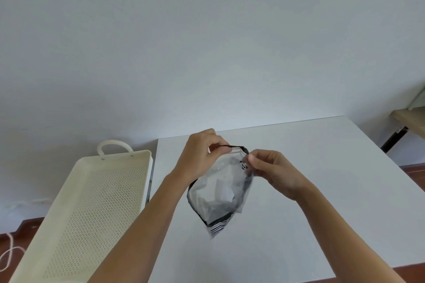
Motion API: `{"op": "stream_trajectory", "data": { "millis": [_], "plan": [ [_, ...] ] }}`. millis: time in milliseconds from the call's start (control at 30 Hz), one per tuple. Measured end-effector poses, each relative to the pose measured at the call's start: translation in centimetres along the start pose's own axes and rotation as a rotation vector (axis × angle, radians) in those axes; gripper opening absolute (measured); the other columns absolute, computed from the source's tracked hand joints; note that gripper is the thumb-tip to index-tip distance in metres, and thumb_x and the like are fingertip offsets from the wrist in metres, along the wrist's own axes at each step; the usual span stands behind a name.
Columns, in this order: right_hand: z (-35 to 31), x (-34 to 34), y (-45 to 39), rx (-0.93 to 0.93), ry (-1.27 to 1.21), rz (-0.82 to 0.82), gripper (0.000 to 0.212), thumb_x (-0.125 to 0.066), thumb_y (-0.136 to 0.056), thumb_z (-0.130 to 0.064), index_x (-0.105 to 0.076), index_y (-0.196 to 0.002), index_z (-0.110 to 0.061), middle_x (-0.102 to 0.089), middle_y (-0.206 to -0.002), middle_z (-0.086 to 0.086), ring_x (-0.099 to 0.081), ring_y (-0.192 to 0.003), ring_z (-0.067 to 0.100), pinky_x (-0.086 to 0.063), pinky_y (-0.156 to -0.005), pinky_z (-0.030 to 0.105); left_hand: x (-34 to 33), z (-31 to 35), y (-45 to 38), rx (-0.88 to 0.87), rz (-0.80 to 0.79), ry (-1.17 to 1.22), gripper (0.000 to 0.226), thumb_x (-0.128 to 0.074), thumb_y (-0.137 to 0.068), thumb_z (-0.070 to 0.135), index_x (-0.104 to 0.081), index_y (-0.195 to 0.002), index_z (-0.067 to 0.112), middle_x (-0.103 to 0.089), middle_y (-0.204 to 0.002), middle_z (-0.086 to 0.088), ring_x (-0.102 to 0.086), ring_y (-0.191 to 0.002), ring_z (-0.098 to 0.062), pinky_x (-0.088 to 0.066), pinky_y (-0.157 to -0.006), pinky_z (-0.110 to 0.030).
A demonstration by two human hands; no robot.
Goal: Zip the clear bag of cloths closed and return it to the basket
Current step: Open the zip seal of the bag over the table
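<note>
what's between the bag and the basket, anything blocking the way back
Nothing visible. Both hands, left hand and right hand, hold the clear bag over the white table; the basket sits open beside it.

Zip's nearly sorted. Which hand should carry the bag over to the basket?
Left, probably. The basket sits to the left of the white table, on the left hand's side. That hand already pinches the clear bag's top edge; the right hand would have to cross over.

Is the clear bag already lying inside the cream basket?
No, both hands hold the clear bag above the white table, beside the basket.
</note>
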State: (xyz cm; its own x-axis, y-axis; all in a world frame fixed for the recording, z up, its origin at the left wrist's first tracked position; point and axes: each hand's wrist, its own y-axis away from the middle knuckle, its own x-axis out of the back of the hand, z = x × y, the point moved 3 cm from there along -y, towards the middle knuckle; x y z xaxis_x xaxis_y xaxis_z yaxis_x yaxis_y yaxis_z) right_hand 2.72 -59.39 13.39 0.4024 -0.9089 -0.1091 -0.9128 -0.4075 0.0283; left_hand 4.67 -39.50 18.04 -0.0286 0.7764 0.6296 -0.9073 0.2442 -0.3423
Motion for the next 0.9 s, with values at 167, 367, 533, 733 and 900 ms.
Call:
{"op": "stream_trajectory", "data": {
  "millis": [167, 367, 533, 733, 900],
  "plan": [
    [0.1, 0.2, 0.3, -0.01, 0.093, 0.107, 0.013, -0.076, -0.08, -0.024, -0.07, -0.069, -0.019, -0.068, -0.067, 0.001, -0.056, -0.065, 0.015, -0.042, -0.064, 0.023, -0.1, -0.1, 0.1, -0.018, 0.016, -0.055, 0.004, -0.074, -0.083, 0.022, -0.077, -0.081, 0.022, -0.06, -0.073, 0.006, -0.059, -0.065, -0.009, -0.048, -0.063, -0.025],
    [-0.8, 0.4, -0.3, 0.08, 0.274, 0.397, 0.023, -0.088, -0.067, -0.015, -0.068, -0.056, -0.021, -0.055, -0.053, -0.007, -0.044, -0.046, 0.009, -0.038, -0.05, 0.018, 0.2, 0.1, 0.4, -0.033, 0.036, -0.114, 0.007, -0.071, -0.085, 0.022, -0.076, -0.082, 0.018, -0.059, -0.074, 0.006, -0.059, -0.066, -0.015, -0.052, -0.066, -0.039],
    [-0.8, -0.1, -0.4, 0.191, 0.45, 0.546, 0.023, -0.082, -0.074, -0.028, -0.066, -0.06, -0.021, -0.054, -0.048, -0.015, -0.041, -0.042, 0.002, -0.032, -0.046, 0.007, 0.6, 0.3, 0.6, -0.052, 0.077, -0.186, 0.011, -0.064, -0.091, 0.023, -0.066, -0.084, 0.014, -0.056, -0.079, 0.006, -0.057, -0.067, -0.015, -0.05, -0.063, -0.032],
    [0.8, -0.2, 0.1, -0.014, 0.312, 0.342, 0.015, -0.073, -0.086, -0.025, -0.074, -0.072, -0.019, -0.069, -0.063, -0.003, -0.063, -0.058, 0.008, -0.05, -0.059, 0.022, 1.0, -0.6, 0.5, -0.003, 0.087, -0.197, 0.006, -0.055, -0.096, 0.017, -0.059, -0.093, 0.014, -0.058, -0.087, 0.002, -0.053, -0.071, -0.012, -0.046, -0.068, -0.027],
    [0.1, -0.5, -0.1, 0.022, 0.354, 0.393, 0.01, -0.082, -0.077, -0.022, -0.075, -0.069, -0.022, -0.066, -0.058, -0.006, -0.055, -0.056, 0.011, -0.048, -0.057, 0.019, 0.1, -0.9, 1.0, 0.006, -0.08, -0.358, 0.036, -0.042, -0.1, 0.019, -0.046, -0.133, 0.032, -0.054, -0.094, 0.007, -0.057, -0.081, -0.015, -0.048, -0.068, -0.031]
  ]
}}
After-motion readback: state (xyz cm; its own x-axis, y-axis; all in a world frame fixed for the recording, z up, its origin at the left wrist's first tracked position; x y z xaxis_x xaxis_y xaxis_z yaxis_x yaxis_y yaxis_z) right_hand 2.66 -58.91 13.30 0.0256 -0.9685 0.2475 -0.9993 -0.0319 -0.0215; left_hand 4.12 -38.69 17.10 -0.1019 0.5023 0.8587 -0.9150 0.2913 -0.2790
